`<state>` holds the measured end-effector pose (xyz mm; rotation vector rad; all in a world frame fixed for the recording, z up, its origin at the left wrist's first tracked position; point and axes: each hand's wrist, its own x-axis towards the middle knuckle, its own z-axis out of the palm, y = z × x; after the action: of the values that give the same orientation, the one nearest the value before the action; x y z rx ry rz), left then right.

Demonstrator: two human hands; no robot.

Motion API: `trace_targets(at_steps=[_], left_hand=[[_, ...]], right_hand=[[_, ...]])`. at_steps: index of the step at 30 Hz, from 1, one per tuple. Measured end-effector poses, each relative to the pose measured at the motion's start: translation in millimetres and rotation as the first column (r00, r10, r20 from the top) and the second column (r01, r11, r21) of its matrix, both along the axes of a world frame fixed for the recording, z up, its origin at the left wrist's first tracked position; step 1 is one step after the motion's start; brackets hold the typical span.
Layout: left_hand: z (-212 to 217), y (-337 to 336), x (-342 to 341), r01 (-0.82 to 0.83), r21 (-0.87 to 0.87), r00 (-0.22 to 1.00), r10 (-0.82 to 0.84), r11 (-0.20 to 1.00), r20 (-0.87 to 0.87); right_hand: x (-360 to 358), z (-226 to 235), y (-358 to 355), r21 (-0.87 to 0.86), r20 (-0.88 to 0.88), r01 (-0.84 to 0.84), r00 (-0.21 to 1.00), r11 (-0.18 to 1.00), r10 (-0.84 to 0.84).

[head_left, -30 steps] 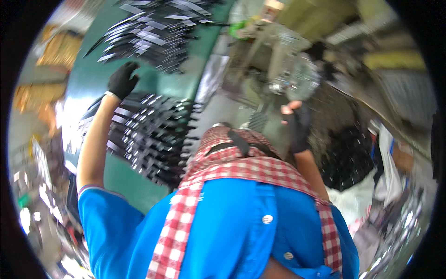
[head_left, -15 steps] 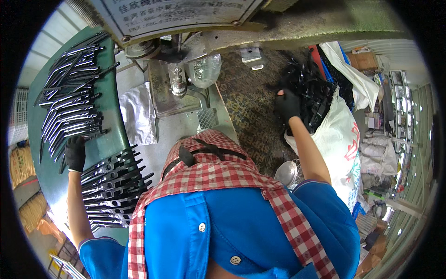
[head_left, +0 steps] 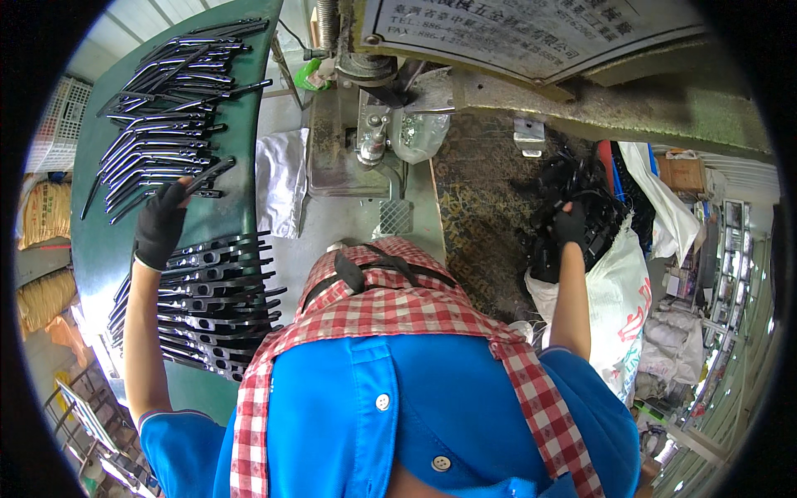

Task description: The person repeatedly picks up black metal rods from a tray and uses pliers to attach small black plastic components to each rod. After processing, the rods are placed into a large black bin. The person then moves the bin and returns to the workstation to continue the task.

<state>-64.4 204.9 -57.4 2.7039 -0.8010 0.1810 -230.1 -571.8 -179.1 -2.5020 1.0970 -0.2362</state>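
Note:
My left hand (head_left: 162,224), in a black glove with bare fingertips, grips a black metal rod (head_left: 217,172) between thumb and fingers over the green table (head_left: 100,282). Beyond it lie several bent, shiny black rods (head_left: 162,149) in a fanned row. Nearer me, a second row of black parts with holes and flattened ends (head_left: 207,307) overlaps the table's right edge. On the right, my gloved right hand (head_left: 569,226) is closed at a heap of black parts (head_left: 581,178) in an open white sack (head_left: 610,295). What its fingers hold is hidden among the dark pieces.
A machine with a metal plate (head_left: 531,33) hangs overhead at the front. Beneath it are a worktable fixture (head_left: 371,141), a clear plastic bag (head_left: 422,137) and a textured foot pedal (head_left: 395,217). A silvery sheet (head_left: 281,178) lies beside the green table.
My left hand has risen from the rod row and moved right, with one rod now in its fingers. The right hand stays at the sack, its fingers more curled. The whole view has shifted.

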Motion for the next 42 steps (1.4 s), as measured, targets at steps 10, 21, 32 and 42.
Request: trace_targets(at_steps=[10,21,32,42], left_hand=[[72.8,-166.1,2.2,0.261,-0.076,0.936,-0.272,0.962,-0.222],[85.9,-170.7,-2.6,0.412,-0.098,0.855,-0.421,0.906,-0.301],[79.8,-160.9,-11.2,0.391,0.037,0.919,-0.389,0.919,-0.066],[78.6,-169.1,-1.4,0.374,0.084,0.926,-0.367,0.923,-0.088]], right_hand=[[28.6,180.2,173.2,0.491,0.340,-0.499,0.865,0.715,0.370],[65.8,208.2,227.6,0.395,0.436,-0.810,0.580,0.433,0.688],[95.0,216.8,264.3,0.394,0.283,-0.853,0.467,0.343,0.838],[109.7,203.1,262.0,0.087,0.331,-0.965,0.264,0.249,0.906]])
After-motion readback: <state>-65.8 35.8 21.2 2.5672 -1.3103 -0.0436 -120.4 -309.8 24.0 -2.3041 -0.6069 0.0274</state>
